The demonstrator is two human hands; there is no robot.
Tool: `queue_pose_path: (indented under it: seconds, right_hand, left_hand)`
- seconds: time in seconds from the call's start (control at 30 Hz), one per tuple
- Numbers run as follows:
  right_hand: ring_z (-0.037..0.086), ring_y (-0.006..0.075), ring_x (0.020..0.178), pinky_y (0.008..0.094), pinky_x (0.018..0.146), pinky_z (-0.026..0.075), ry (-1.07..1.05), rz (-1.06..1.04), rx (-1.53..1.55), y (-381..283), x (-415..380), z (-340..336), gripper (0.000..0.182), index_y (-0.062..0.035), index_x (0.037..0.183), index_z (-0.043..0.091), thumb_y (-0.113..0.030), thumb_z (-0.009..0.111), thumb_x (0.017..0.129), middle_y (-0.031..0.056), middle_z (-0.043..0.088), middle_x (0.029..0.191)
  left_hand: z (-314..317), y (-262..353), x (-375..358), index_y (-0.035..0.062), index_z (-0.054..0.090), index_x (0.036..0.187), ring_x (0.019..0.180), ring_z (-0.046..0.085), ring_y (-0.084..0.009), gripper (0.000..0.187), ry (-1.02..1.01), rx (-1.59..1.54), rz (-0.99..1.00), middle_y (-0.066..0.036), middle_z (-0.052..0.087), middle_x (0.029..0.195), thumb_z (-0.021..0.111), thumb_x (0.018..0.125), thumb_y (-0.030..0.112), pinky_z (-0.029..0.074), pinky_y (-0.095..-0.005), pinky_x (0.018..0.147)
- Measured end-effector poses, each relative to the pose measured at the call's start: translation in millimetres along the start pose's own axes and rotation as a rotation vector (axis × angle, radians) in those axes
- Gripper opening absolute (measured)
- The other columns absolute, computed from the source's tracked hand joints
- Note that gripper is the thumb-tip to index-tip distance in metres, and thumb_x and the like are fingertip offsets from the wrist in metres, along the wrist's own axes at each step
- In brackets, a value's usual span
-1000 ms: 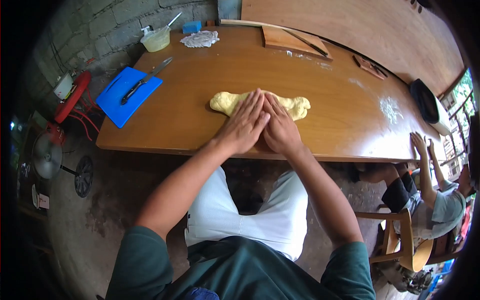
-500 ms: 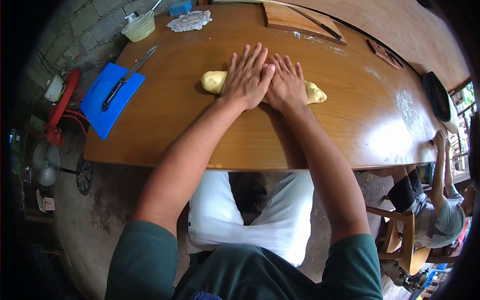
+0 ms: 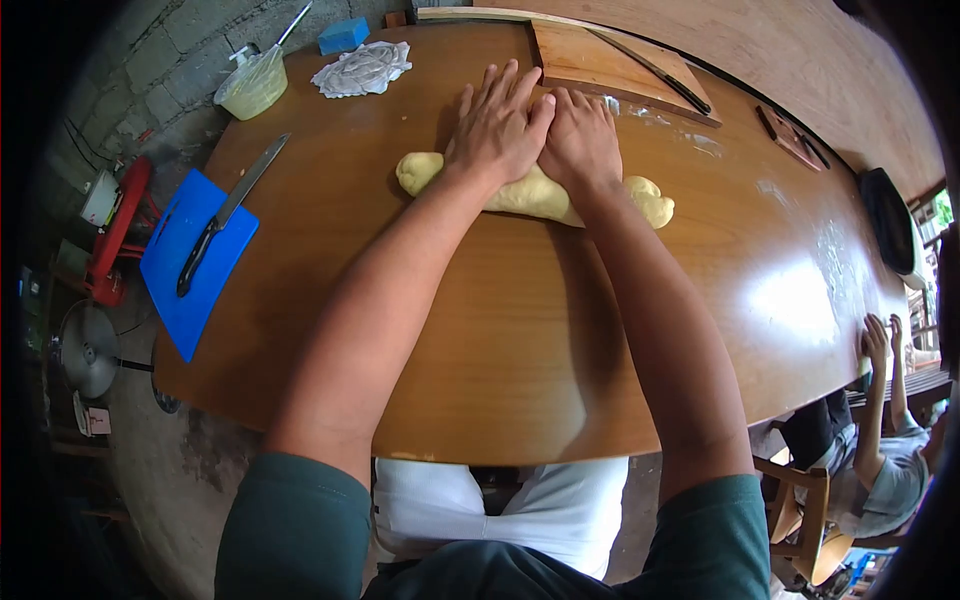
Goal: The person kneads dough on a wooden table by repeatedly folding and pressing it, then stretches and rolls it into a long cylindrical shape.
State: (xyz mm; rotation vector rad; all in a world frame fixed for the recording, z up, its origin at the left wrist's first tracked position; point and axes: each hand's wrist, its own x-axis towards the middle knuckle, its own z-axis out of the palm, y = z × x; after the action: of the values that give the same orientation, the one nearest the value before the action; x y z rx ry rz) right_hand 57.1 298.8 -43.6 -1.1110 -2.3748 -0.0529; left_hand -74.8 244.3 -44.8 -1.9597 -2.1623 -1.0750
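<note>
A pale yellow roll of dough (image 3: 535, 196) lies crosswise on the wooden table (image 3: 480, 340), with a rounded knob at each end. My left hand (image 3: 502, 128) rests over the far side of the dough, fingers stretched out and spread. Beside it, touching near the thumb, my right hand (image 3: 583, 140) lies on the dough's right part with its fingers curled down at the far edge. Nothing is gripped in my left hand; what is beneath the right fingers is hidden.
A blue board (image 3: 215, 270) with a black-handled knife (image 3: 215, 228) lies at left. At the back are a bowl (image 3: 252, 88), a crumpled cloth (image 3: 362, 70), a blue sponge (image 3: 343, 36) and a wooden board (image 3: 620, 75) with another knife. A co-worker (image 3: 890, 460) sits at right.
Both hands have pushed forward over the dough, and more of its near side shows. The right fingers have curled. The camera view has shifted, with more of the table's near part visible.
</note>
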Motion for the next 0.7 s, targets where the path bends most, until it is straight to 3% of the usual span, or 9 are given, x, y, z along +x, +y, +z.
queue_pose_path:
  seconds: [0.13,0.17,0.2,0.27,0.3,0.37,0.53,0.67,0.7]
  right_hand:
    - [0.061,0.0369,0.135,0.0495,0.12,0.042,-0.049,0.116,-0.029,11.2,38.4,9.5,0.042,-0.0048,0.134,0.065,-0.033,0.055,0.105,0.0176,0.07,0.138]
    - [0.062,0.0362,0.134,0.0488,0.12,0.043,-0.046,0.095,-0.05,14.9,45.2,13.2,0.04,-0.0055,0.133,0.065,-0.033,0.055,0.105,0.0172,0.07,0.137]
    - [0.062,0.0356,0.134,0.0481,0.119,0.043,-0.042,0.072,-0.07,16.8,50.6,17.2,0.039,-0.0063,0.132,0.066,-0.033,0.055,0.105,0.0168,0.07,0.136]
    - [0.065,0.0338,0.128,0.0472,0.113,0.046,0.054,-0.003,-0.096,19.7,53.3,22.6,0.033,-0.0071,0.124,0.068,-0.031,0.056,0.104,0.0155,0.072,0.129]
    - [0.065,0.0331,0.125,0.0468,0.11,0.047,0.087,-0.026,-0.086,18.4,51.0,21.3,0.03,-0.0075,0.121,0.068,-0.03,0.056,0.104,0.0146,0.073,0.125]
    - [0.066,0.032,0.113,0.0454,0.101,0.048,0.247,-0.103,-0.057,14.4,36.4,18.5,0.024,-0.0084,0.111,0.068,-0.027,0.054,0.105,0.0122,0.073,0.111]
    - [0.063,0.0317,0.107,0.0445,0.098,0.046,0.311,-0.107,-0.049,-10.0,-18.6,-13.3,0.026,-0.0074,0.109,0.067,-0.027,0.05,0.106,0.0116,0.069,0.108]
    - [0.06,0.0318,0.126,0.049,0.116,0.038,0.221,-0.036,-0.026,-24.2,-56.6,-23.1,0.033,-0.0064,0.116,0.067,-0.032,0.047,0.108,0.0131,0.068,0.128]
    - [0.056,0.0335,0.135,0.0538,0.123,0.031,0.264,0.03,-0.136,-24.0,-63.7,-13.4,0.04,-0.0054,0.122,0.067,-0.036,0.044,0.11,0.0137,0.066,0.138]
  left_hand:
    - [21.7,-18.1,46.5,0.0137,0.043,0.167,0.168,0.02,-0.0327,0.07,0.006,0.048,-0.06,-0.015,0.031,0.179,0.037,0.113,0.057,0.014,-0.0553,0.137]
    - [30.6,-21.6,52.0,0.0091,0.053,0.158,0.16,0.037,-0.0367,0.061,0.143,0.1,-0.002,-0.018,0.046,0.169,0.042,0.113,0.049,0.026,-0.0544,0.132]
    - [29.7,-21.5,56.5,0.0091,0.053,0.158,0.16,0.037,-0.0367,0.061,0.154,0.1,0.001,-0.018,0.046,0.169,0.042,0.113,0.049,0.026,-0.0544,0.132]
    - [24.1,-24.2,57.6,0.0069,0.061,0.141,0.141,0.056,-0.0398,0.045,0.22,0.081,0.169,-0.017,0.061,0.15,0.05,0.112,0.039,0.04,-0.0524,0.121]
    - [20.4,-20.3,52.0,0.0066,0.062,0.126,0.12,0.064,-0.0394,0.029,0.376,0.061,0.281,-0.015,0.067,0.129,0.055,0.109,0.029,0.047,-0.0509,0.108]
    - [10.3,-12.9,34.7,0.0064,0.061,0.126,0.119,0.064,-0.0389,0.029,0.396,0.058,0.307,-0.015,0.066,0.128,0.056,0.109,0.028,0.046,-0.0509,0.107]
    - [-15.8,11.3,-13.3,0.0046,0.058,0.13,0.123,0.059,-0.0396,0.031,0.429,0.046,0.411,-0.019,0.06,0.132,0.056,0.107,0.025,0.043,-0.0524,0.106]
    - [-20.0,21.1,-50.9,0.0042,0.057,0.14,0.14,0.053,-0.0417,0.045,0.414,0.252,0.283,-0.02,0.058,0.143,0.055,0.109,0.037,0.034,-0.0607,0.121]
    - [-14.2,18.7,-59.6,0.0031,0.056,0.148,0.149,0.047,-0.0433,0.061,0.333,0.37,0.188,-0.023,0.055,0.154,0.043,0.113,0.051,0.026,-0.0645,0.127]
